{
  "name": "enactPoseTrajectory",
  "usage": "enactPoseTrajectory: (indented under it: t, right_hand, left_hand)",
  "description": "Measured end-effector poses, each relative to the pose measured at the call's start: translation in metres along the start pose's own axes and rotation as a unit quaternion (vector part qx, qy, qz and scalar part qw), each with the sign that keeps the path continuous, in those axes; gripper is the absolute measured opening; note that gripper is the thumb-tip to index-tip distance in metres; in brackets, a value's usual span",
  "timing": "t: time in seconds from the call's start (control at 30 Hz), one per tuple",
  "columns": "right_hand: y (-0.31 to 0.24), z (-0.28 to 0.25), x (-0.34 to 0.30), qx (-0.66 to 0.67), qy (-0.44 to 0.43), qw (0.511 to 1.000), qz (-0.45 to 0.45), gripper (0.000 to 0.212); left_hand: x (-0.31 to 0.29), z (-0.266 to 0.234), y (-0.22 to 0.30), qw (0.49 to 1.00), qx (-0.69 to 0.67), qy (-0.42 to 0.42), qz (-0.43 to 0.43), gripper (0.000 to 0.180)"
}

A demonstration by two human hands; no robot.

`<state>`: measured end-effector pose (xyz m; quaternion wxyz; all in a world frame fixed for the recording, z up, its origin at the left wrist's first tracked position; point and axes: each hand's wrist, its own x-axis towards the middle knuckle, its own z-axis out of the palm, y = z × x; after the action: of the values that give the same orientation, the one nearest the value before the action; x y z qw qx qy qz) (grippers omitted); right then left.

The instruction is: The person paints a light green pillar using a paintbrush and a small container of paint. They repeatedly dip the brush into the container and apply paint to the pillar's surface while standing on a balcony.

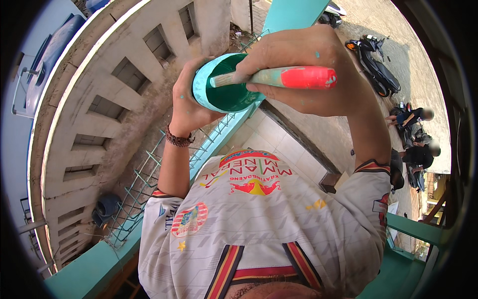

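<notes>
Right up against the camera, the pale patterned shirt (264, 214) fills the lower view, lying directly below the work, so any drip carried back this way could land on it. Just beyond, here's the right grip (308, 57), fingers and thumb pinched around the paintbrush (309, 77) low down near its bristles, the red handle end pointing off to the right. A short hold like that puts fingertips close to wet paint; slick fingers could let the brush roll or drop. And the bristles are over the mouth of the cup (200, 82), which is up in front of the chest, wrapped from its left side by the left grip (186, 97), its far fingers hidden.

Look at that tilt! The mouth faces back toward the wearer, with green paint (231, 97) coating the inside; how deep it lies, I can't tell. Tip it further, or press hard on the rim with the brush, and paint could run over. There's already green flecking on both hands.

Farther off, a teal beam (205, 154) and thin metal rods (144, 179) cross beneath, then pale tiles (298, 149): a slipped cup could splatter those. Beyond, a parked motorbike (376, 70) and two people sit well apart from it all.
</notes>
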<state>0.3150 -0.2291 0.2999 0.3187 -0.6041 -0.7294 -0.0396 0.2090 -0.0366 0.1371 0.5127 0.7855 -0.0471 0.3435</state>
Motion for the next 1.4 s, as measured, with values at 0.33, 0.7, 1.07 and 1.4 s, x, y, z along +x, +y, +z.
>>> enactPoseTrajectory:
  t: [0.33,0.7,1.07,1.4]
  right_hand:
    - [0.012,0.014,-0.020,-0.116,0.084,0.988,-0.049,0.026]
    - [0.018,0.000,-0.025,0.242,0.027,0.962,0.127,0.020]
    - [0.047,-0.004,-0.046,0.377,0.060,0.877,0.293,0.027]
    - [0.044,-0.004,-0.069,0.145,0.113,0.980,0.077,0.021]
  left_hand:
    - [0.005,0.011,0.004,0.987,-0.101,-0.055,-0.112,0.080]
    - [0.009,0.017,-0.007,0.998,-0.020,-0.051,-0.040,0.083]
    - [0.009,0.036,-0.009,0.994,-0.036,-0.074,-0.069,0.083]
    - [0.003,0.042,-0.008,0.986,-0.076,-0.088,-0.117,0.083]
